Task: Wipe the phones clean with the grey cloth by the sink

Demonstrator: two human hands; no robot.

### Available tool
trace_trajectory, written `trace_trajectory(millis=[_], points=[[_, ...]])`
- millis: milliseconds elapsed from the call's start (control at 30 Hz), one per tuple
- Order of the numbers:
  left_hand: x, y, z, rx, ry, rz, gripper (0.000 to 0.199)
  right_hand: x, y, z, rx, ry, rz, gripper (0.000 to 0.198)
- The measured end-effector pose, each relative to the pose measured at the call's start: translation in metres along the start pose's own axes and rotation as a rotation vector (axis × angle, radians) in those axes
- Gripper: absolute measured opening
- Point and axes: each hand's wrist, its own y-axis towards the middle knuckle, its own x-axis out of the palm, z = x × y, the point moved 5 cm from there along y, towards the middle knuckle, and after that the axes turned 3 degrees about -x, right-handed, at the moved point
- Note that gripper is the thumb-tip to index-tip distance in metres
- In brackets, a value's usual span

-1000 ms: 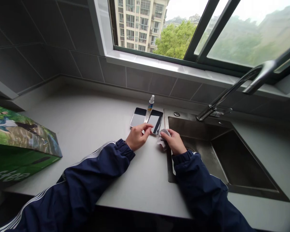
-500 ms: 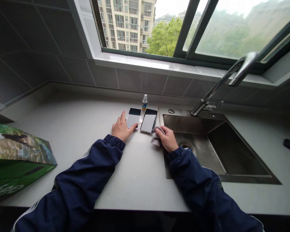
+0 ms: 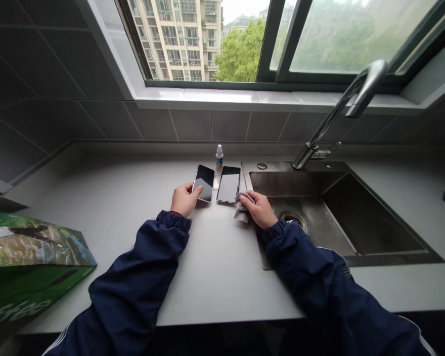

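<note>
The phone (image 3: 205, 177) in my left hand (image 3: 184, 200) wears a glossy, glass-smooth, reflecting face, and the second phone (image 3: 229, 183) shines the same way. What my right hand (image 3: 260, 209) pinches is a limp, creased cloth (image 3: 242, 214), matt all over. My sleeves (image 3: 129, 277) are smooth woven fabric with a faint sheen. The counter (image 3: 114, 193) looks hard and smooth, the bottle (image 3: 219, 160) plastic, the sink (image 3: 396, 259) dull metal, the tap (image 3: 367, 92) polished metal, and the box (image 3: 37, 247) smooth printed card.

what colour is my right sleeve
The right sleeve is navy with white stripes, clearest in the head view.
</note>
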Motion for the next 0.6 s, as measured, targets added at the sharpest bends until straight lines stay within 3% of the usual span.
trace_trajectory(millis=[100,367,600], points=[[0.000,-0.001,-0.002,-0.018,-0.108,0.030,0.033,0.000,0.000,0.001,0.045,0.075,-0.005,0.033],[-0.004,0.000,-0.001,-0.151,-0.432,0.112,0.036,0.002,-0.001,0.002,0.245,0.364,0.036,0.037],[0.011,-0.013,0.001,-0.295,-0.670,-0.050,0.039,-0.003,-0.002,-0.001,0.356,0.561,0.139,0.026]])
